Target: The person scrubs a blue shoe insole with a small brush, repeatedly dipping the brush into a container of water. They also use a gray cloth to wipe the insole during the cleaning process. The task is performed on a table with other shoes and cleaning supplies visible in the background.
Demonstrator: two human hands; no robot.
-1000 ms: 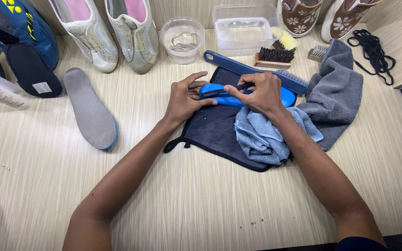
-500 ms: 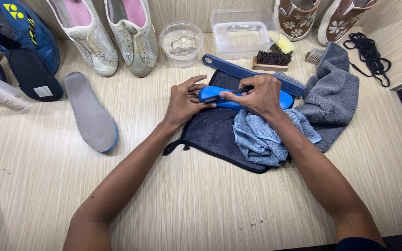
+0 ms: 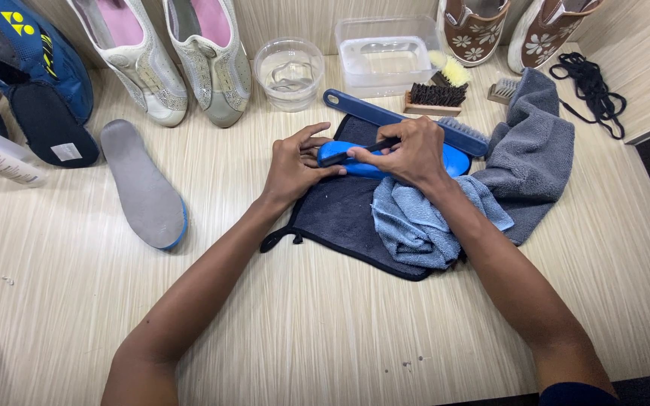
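Pale wood-grain laminate table (image 3: 325,331) carries everything; dark navy square cloth mat (image 3: 340,218) lies at centre, crumpled light blue microfibre towel (image 3: 415,225) on its right half, grey towel (image 3: 536,150) further right. Bright blue shoe insole (image 3: 457,160) rests on the mat's far edge, long axis left-right, directly under both hands, toe end poking out right. Left hand (image 3: 295,165) pins its left end, fingers half curled, thumb on top. Right hand (image 3: 411,150) is closer to its middle, fingers closed round a thin dark-handled tool (image 3: 374,146), maybe a small brush, tip pressed on the insole.
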